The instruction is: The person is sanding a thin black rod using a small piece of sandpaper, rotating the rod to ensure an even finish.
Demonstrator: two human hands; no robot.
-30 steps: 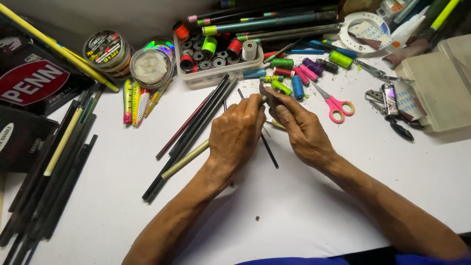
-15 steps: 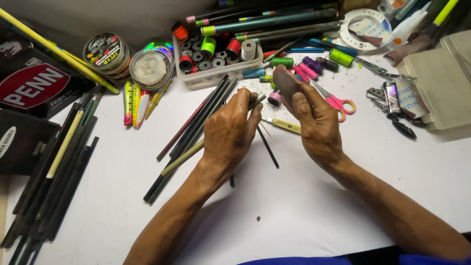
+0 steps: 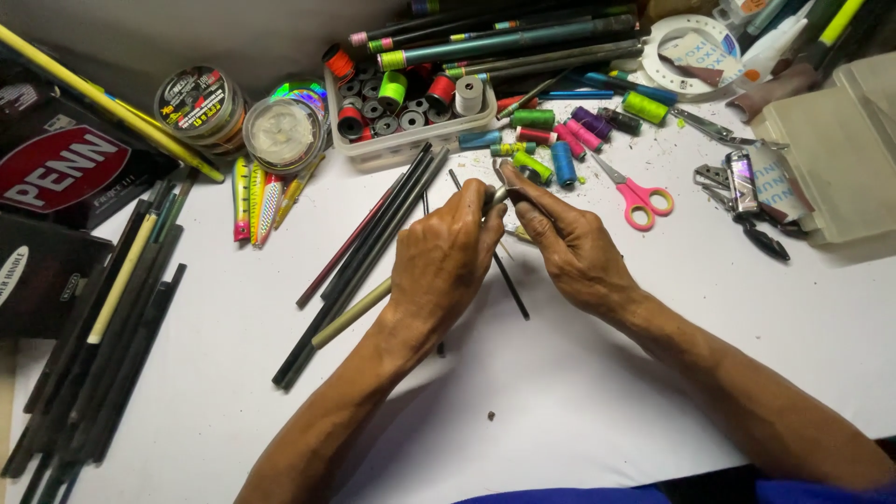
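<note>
My left hand (image 3: pixel 446 261) grips a thin dark rod blank (image 3: pixel 511 285) near its tip, fingers curled around it. My right hand (image 3: pixel 569 245) pinches a small metal rod guide (image 3: pixel 505 174) against the rod's end, thumb and forefinger closed on it. Both hands meet over the white table (image 3: pixel 579 392), just below a scatter of coloured thread spools (image 3: pixel 560 140). More dark rod blanks (image 3: pixel 369 252) lie diagonally under and left of my left hand.
A clear tray of thread spools (image 3: pixel 406 117) stands at the back. Pink-handled scissors (image 3: pixel 635 194) lie right of my hands. Line spools (image 3: pixel 280 131), fishing lures (image 3: pixel 252 201), boxes at left, a rod bundle (image 3: pixel 103 327), pliers (image 3: pixel 747 201) and a plastic box (image 3: pixel 840 149) surround them.
My right hand lowered from a raised position and closed in on the rod tip. My left hand shifted slightly, both now meeting at the small guide.
</note>
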